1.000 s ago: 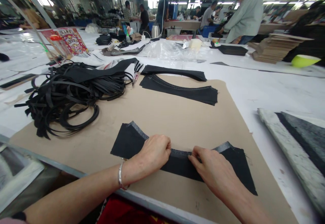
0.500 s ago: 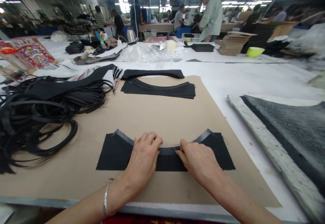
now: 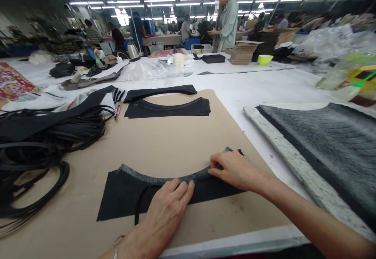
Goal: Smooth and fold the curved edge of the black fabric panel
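Observation:
A black panel (image 3: 117, 196) with a concave upper edge lies on brown board. A grey, shiny band (image 3: 138, 176) follows its curve. My left hand (image 3: 169, 210) rests on the panel's middle, fingers close together and their tips at the curved edge. From beneath this hand a narrow black strip (image 3: 139, 200) loops out to the left and down; its other end is hidden. At the panel's right part my right hand (image 3: 235, 169) is closed in a pinch at the curved edge. What lies between those fingertips is mostly covered.
Brown board (image 3: 164, 141) covers the white table. Farther back lie stacked black curved panels (image 3: 170, 110). Black strips (image 3: 55, 173) pile up at left. A pale slab (image 3: 276, 149) with dark grey material (image 3: 323, 133) lies right. Across the table a person (image 3: 227, 24) stands.
My view has swung right. The hands have moved apart along the panel, the right one toward its right end. A narrow black strip now shows under my left hand, and the panel sits tilted.

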`<state>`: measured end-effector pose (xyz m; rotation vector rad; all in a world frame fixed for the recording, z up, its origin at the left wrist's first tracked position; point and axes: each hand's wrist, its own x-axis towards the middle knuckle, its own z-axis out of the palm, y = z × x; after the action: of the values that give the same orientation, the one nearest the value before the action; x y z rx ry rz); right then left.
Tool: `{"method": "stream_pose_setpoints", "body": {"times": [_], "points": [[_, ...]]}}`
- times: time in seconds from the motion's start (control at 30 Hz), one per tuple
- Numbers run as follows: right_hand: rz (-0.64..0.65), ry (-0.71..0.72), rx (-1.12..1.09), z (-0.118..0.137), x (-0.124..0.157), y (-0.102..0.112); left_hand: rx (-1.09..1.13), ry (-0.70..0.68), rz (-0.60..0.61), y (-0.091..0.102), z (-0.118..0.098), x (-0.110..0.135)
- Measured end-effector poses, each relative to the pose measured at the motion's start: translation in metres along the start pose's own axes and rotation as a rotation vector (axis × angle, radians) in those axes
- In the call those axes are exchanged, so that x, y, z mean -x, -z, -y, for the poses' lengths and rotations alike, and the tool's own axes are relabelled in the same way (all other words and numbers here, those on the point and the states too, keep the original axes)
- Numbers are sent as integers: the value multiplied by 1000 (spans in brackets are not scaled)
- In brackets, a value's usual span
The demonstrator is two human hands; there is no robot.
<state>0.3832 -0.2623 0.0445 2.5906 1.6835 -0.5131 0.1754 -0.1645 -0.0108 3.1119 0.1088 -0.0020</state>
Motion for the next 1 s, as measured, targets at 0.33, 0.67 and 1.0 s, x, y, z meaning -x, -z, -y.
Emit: {"method": "stream_pose_setpoints", "body": {"times": [0.33,0.67,1.0], "points": [[-6,40,28,-2,-3,-9,-56,12,6,-3,-4,-9],[-60,-105,-9,-3,1,-11,-75,25,53,7,-10,-20],[-69,-221,-469,-62,-3,-17,-70,23,-5,-2,-10,-20]]}}
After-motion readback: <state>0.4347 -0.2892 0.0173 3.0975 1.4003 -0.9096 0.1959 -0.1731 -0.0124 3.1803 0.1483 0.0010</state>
